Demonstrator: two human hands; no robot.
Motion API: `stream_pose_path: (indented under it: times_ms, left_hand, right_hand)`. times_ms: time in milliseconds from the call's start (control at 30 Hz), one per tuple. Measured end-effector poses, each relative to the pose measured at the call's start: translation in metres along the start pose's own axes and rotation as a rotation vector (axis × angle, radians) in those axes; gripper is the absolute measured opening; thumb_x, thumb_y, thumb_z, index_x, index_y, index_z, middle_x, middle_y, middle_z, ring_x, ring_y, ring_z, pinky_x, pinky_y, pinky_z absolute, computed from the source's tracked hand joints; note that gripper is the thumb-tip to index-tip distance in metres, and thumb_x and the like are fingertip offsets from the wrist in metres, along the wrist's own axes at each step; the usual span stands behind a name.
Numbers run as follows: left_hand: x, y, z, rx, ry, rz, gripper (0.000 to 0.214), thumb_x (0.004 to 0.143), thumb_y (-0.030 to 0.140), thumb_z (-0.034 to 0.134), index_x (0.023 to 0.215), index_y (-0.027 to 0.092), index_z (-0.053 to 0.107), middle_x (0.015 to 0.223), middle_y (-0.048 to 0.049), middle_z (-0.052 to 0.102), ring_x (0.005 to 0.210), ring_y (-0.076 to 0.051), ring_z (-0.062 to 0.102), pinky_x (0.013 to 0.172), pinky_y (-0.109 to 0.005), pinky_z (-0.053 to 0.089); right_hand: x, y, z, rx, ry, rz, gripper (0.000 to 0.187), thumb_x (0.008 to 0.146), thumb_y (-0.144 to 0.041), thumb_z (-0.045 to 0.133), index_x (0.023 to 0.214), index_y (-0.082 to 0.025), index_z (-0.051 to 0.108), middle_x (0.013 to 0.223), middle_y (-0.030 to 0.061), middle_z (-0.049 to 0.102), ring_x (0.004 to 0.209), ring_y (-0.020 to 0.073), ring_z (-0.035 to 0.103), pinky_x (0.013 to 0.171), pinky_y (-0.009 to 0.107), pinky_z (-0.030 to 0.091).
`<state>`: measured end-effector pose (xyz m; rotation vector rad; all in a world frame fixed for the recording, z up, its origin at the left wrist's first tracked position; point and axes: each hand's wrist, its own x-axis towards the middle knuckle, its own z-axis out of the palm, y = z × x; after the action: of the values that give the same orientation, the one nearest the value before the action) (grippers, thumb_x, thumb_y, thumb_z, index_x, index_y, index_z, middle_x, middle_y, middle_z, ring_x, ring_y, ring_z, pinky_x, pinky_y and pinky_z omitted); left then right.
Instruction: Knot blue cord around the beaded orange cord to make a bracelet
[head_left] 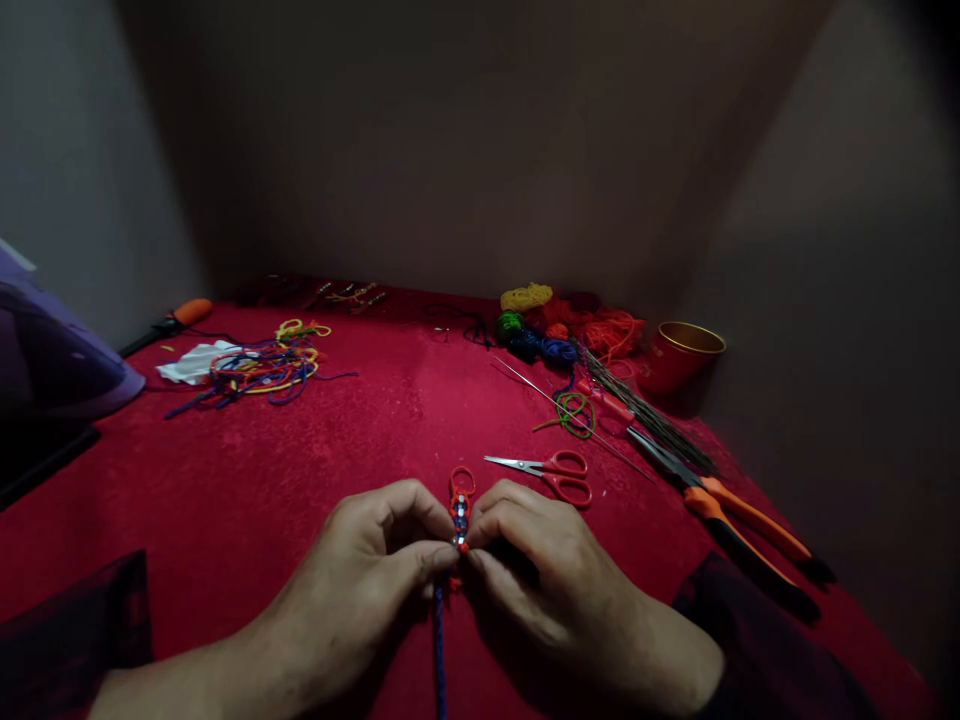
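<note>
A small knotted cord piece (pixel 460 508), red and blue with silvery beads, lies at the front middle of the red cloth. A red loop tops it, and a blue cord (pixel 440 640) runs from its lower end toward me. My left hand (pixel 375 575) pinches its left side between thumb and index finger. From the right, my right hand (pixel 536 565) closes its thumb and fingertips on the other edge. The fingertips hide part of the lower knots. Just beyond my right hand are small red-handled scissors (pixel 544 472), their blades pointing left.
Orange-handled pliers (pixel 701 500) lie at right, near a bundle of thin sticks (pixel 652 415) and a long needle-like rod (pixel 574 415). Coloured yarn (pixel 559 350) and a red cup (pixel 679 365) stand behind. Loose cords (pixel 262 370) and white paper (pixel 196 362) lie at left.
</note>
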<state>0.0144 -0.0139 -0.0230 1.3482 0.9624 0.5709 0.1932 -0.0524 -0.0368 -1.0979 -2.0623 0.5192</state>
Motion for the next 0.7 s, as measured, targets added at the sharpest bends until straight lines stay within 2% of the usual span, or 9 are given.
stream_pose_path:
  times_ms: [233,400,700]
  left_hand:
    - [-0.0004,-0.0005,-0.0025,0.153,-0.013,0.162,0.016,0.082,0.017,0.053,0.074,0.016,0.067,0.067,0.0014,0.055,0.062,-0.011,0.05,0.058,-0.023,0.039]
    - [-0.001,-0.0024,-0.0024,0.165,-0.032,0.117,0.006,0.08,0.017,0.058,0.082,0.018,0.063,0.075,0.0,0.064,0.07,-0.015,0.057,0.063,-0.025,0.044]
    - [-0.0001,-0.0016,-0.0018,0.232,0.003,0.143,0.004,0.078,0.016,0.059,0.076,0.017,0.062,0.069,-0.0001,0.065,0.066,-0.015,0.058,0.061,-0.025,0.044]
  right_hand:
    - [0.0,0.001,-0.0002,-0.02,-0.001,-0.014,0.009,0.088,-0.01,0.051,0.085,-0.015,0.057,0.082,0.0065,0.06,0.073,0.0163,0.053,0.064,0.028,0.043]
    - [-0.0004,0.0011,0.0022,-0.042,0.025,-0.013,0.009,0.085,-0.008,0.053,0.082,-0.015,0.057,0.079,0.006,0.06,0.071,0.016,0.054,0.063,0.027,0.043]
    - [-0.0015,0.0036,0.0038,-0.062,0.014,-0.063,0.009,0.085,-0.008,0.052,0.081,-0.014,0.059,0.078,0.006,0.061,0.069,0.015,0.055,0.062,0.026,0.043]
